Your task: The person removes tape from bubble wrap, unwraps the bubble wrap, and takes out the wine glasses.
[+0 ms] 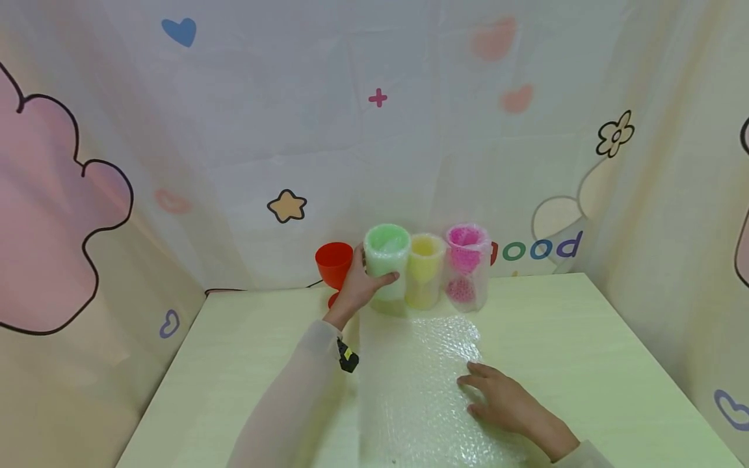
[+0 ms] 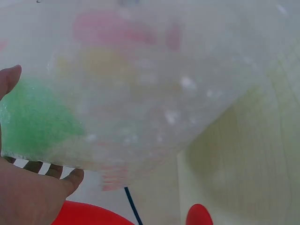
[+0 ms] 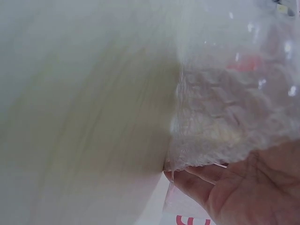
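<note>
My left hand (image 1: 365,279) grips a green cup wrapped in bubble wrap (image 1: 387,250), standing at the back of the table. In the left wrist view the cup's green (image 2: 37,122) shows blurred through the wrap, between the thumb and the other fingers (image 2: 72,180). A sheet of bubble wrap (image 1: 415,390) lies flat from the table's near edge towards the wrapped cup. My right hand (image 1: 506,400) is at the sheet's right edge, its fingers spread and loosely bent. In the right wrist view its fingertips touch the edge of the bubble wrap (image 3: 215,122).
A red goblet (image 1: 334,263) stands left of the green cup. To the right are a yellow wrapped goblet (image 1: 427,253) and a pink wrapped goblet (image 1: 466,260). A printed curtain (image 1: 374,162) rises behind the pale table (image 1: 573,338).
</note>
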Demonstrator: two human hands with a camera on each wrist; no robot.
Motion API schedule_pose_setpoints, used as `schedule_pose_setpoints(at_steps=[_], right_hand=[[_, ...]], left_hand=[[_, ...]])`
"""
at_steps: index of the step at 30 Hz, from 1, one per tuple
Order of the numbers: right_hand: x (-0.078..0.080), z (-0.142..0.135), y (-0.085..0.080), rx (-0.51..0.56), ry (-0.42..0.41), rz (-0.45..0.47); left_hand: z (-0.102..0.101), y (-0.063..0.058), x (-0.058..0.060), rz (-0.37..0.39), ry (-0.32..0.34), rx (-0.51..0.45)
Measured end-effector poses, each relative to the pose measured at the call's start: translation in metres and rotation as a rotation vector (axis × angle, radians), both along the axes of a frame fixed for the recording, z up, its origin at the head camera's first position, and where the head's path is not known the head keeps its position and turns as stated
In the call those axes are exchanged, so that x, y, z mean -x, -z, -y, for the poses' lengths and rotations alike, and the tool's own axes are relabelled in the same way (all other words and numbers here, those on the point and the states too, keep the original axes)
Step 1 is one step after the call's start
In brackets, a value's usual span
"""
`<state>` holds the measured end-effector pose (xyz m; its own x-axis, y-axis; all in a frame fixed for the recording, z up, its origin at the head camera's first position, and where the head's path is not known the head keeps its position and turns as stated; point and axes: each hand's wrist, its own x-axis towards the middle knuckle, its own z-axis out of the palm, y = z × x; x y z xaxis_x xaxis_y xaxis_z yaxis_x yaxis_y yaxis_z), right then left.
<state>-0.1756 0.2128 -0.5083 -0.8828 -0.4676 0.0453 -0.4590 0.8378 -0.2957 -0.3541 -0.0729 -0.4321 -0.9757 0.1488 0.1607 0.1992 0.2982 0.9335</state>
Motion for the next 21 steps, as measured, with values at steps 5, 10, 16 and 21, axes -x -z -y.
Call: schedule_pose_setpoints(at_steps=[5,10,16,21], right_hand=[[0.0,0.0,-0.002,0.0,-0.01,-0.01],[-0.001,-0.001,-0.002,-0.001,-0.013,-0.024],[-0.001,0.0,0.0,0.002,-0.01,-0.028],[0.0,-0.001,0.002,-0.005,-0.01,-0.035]], left_hand=[[0.001,-0.01,-0.009,-0.032,0.008,0.021],[0.001,-0.016,-0.017,-0.055,0.038,0.034],[0.0,-0.021,-0.027,-0.088,0.047,0.061],[-0.001,-0.029,-0.039,-0.097,0.075,0.056]])
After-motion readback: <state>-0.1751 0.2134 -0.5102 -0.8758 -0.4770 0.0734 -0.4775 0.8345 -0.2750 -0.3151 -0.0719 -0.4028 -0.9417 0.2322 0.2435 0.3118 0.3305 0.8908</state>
